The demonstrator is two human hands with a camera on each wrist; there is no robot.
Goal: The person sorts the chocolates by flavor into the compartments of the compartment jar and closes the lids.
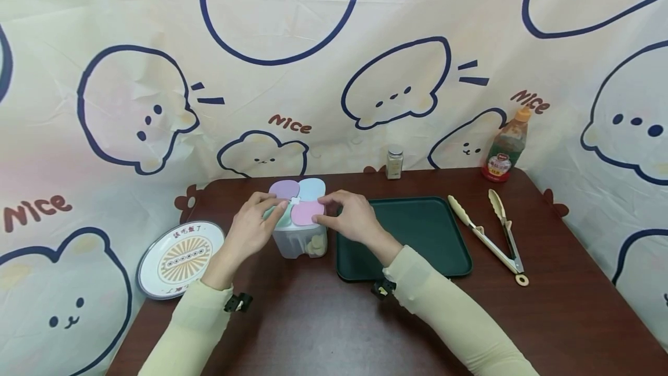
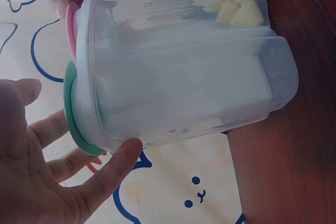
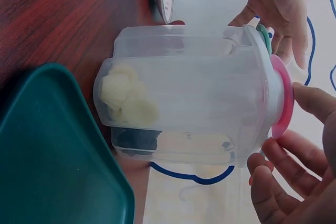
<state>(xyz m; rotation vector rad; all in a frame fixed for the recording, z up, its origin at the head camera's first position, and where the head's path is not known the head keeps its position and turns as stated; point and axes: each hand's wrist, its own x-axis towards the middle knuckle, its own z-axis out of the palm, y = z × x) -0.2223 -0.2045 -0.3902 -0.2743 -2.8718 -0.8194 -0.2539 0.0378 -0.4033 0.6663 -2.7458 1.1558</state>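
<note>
A clear plastic storage box point(image 1: 292, 242) with several compartments stands on the table. Its top carries a purple flap point(image 1: 284, 189), a light blue flap point(image 1: 312, 188), a pink flap point(image 1: 307, 213) and a green flap point(image 2: 73, 111). Pale lumps point(image 3: 126, 95) lie at the bottom of one compartment; something dark point(image 3: 136, 141) shows low in another. My left hand point(image 1: 251, 226) is at the green flap's side, its fingers spread and touching the lid's edge, the thumb apart. On the other side my right hand point(image 1: 352, 216) pinches the pink flap's edge between thumb and fingers.
Right of the box lies a dark green tray point(image 1: 407, 237), with tongs point(image 1: 490, 242) beyond it. A small jar point(image 1: 395, 162) and a sauce bottle point(image 1: 506, 147) stand at the back edge. At the left edge is a white plate point(image 1: 151, 266). A printed cloth hangs behind.
</note>
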